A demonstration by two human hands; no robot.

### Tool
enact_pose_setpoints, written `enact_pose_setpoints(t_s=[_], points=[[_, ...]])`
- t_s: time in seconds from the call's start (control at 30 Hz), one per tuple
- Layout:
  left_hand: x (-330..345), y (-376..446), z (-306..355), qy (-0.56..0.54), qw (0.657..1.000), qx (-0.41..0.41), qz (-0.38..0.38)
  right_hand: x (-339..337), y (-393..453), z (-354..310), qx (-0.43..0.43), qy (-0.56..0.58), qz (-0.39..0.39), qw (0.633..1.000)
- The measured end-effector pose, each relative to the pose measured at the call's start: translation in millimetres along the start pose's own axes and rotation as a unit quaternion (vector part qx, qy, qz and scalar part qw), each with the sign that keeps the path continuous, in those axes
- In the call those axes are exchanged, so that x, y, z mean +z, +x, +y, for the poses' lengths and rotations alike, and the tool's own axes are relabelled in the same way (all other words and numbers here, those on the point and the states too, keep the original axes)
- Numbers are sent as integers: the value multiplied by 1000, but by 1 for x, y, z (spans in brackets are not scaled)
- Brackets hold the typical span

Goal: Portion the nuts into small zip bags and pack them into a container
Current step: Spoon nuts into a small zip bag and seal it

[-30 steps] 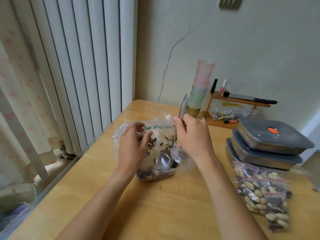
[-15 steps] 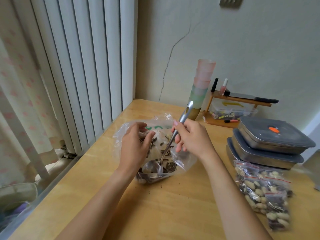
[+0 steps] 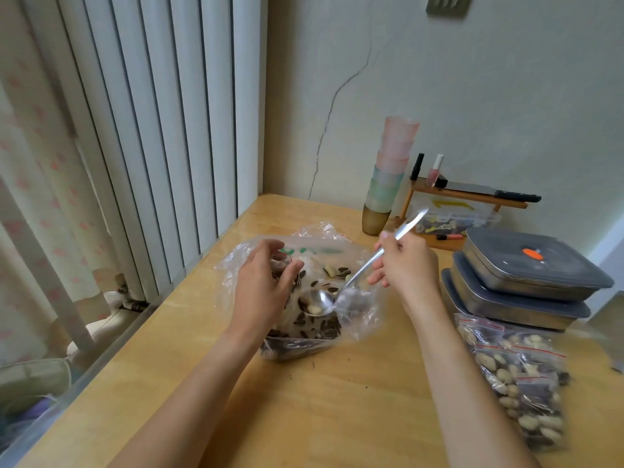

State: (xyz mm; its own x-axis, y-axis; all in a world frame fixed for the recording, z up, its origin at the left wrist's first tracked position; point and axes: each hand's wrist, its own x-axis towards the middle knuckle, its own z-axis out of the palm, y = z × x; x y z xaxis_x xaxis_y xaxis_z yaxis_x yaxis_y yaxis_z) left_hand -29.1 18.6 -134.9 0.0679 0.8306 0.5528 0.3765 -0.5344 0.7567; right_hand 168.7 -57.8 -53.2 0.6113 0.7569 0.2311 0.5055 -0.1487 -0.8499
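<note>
Two nuts, or thereabouts, sit in the bowl of the spoon point(image 3: 351, 282), so the step in hand looks like scooping a portion out of the big bag point(image 3: 304, 292). The right hand point(image 3: 407, 268) grips the spoon's handle, thumb and fingers curled round it high up, with the bowl hanging well below and to the left of those fingers, inside the bag's mouth. The left hand point(image 3: 261, 288) pinches the near-left edge of the plastic, fingers bent over the rim; just beyond its fingertips lie loose seeds and a pale nut point(image 3: 329, 271). Whether it also holds a small zip bag against the plastic I cannot tell, though a red line shows between its fingers.

Beyond the right wrist, filled small bags point(image 3: 516, 376) lie in a heap on the table point(image 3: 320, 400), with stacked lidded containers point(image 3: 526, 275) behind them, apparently shut. By that, portioning is partly done and packing not yet begun.

Next, I judge, the spoon must be lifted level so the nuts do not roll off, then tipped into a small bag's open mouth. That calls for the left fingers to keep an opening wide and steady. Thin plastic may collapse or snag the spoon.
</note>
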Motion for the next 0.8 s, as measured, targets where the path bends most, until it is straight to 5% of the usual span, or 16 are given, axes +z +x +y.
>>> enact_pose_setpoints(t_s=[0.23,0.5,0.67,0.8], points=[[6,-4,-3,-15,990,12,-140,-16,9,-3,-38,3,137,990],[14,-13,-5,-27,981,-2,-193,0,-7,-18,-109,-8,152,982],[14,-14,-3,-29,987,10,-160,9,-17,-27,-263,-4,147,954],[16,-12,-3,-62,991,-11,-118,11,-25,-40,-424,-35,118,897]])
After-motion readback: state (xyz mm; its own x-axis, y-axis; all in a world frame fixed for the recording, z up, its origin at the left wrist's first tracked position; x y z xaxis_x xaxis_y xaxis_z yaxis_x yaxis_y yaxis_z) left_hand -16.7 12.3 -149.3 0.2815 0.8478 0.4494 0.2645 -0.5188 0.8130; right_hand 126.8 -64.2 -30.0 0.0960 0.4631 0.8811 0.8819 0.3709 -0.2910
